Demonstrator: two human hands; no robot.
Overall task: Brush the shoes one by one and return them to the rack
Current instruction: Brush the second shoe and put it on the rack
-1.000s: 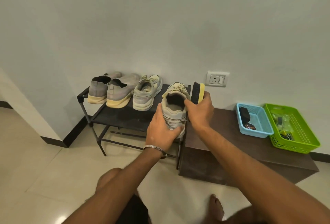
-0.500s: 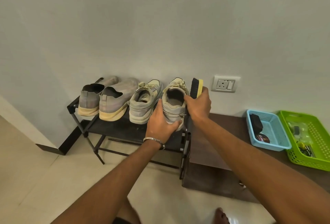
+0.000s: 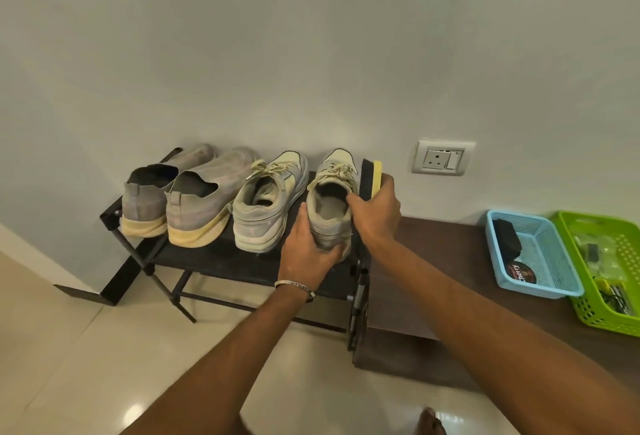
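Observation:
A beige laced sneaker (image 3: 334, 188) stands at the right end of the black shoe rack (image 3: 207, 258), toe to the wall. My left hand (image 3: 308, 251) grips its heel from behind and below. My right hand (image 3: 375, 211) holds a brush (image 3: 370, 175) with black bristles and a yellow back, upright against the sneaker's right side, thumb at the shoe's collar. Its matching sneaker (image 3: 268, 202) sits just left. Two grey slip-on shoes with yellow soles (image 3: 197, 206) (image 3: 147, 202) fill the rack's left half.
A dark brown low bench (image 3: 446, 261) adjoins the rack on the right. On it stand a blue basket (image 3: 554, 261) with a polish tin and a dark sponge, and a green basket (image 3: 602, 299) of small items. A wall socket (image 3: 442, 157) sits above. Glossy tile floor below.
The sneaker in my hands has moved forward and down onto the right end of the rack, beside its pair. Both hands keep their hold on shoe and brush.

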